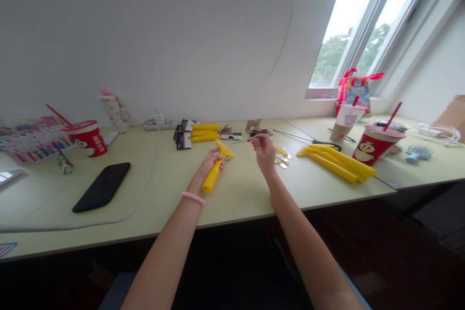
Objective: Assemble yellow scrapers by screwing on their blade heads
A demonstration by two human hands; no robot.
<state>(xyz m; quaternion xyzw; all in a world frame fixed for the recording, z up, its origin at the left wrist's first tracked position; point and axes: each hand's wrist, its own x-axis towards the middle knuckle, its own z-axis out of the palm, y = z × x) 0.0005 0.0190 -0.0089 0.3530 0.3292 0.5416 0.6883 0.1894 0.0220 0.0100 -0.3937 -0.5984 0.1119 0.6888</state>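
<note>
A yellow plastic scraper (214, 174) is held in my left hand (209, 163), its wide head pointing away and its handle end toward me. My right hand (265, 152) pinches a slim screwdriver (252, 140) whose thin shaft points left, above the scraper's head and apart from it. Under and right of that hand lie several metal blades (283, 156) with yellow parts. Several more yellow scrapers (332, 160) are piled to the right. Behind my left hand, yellow scrapers (204, 132) lie with black cards (183, 134).
A black phone (102, 187) lies at left, near a cable. Red cups with straws stand left (87, 138) and right (376, 145). A milky drink cup (345, 121) stands by the window side. A bottle (114, 112) and a power strip (160, 124) sit along the wall.
</note>
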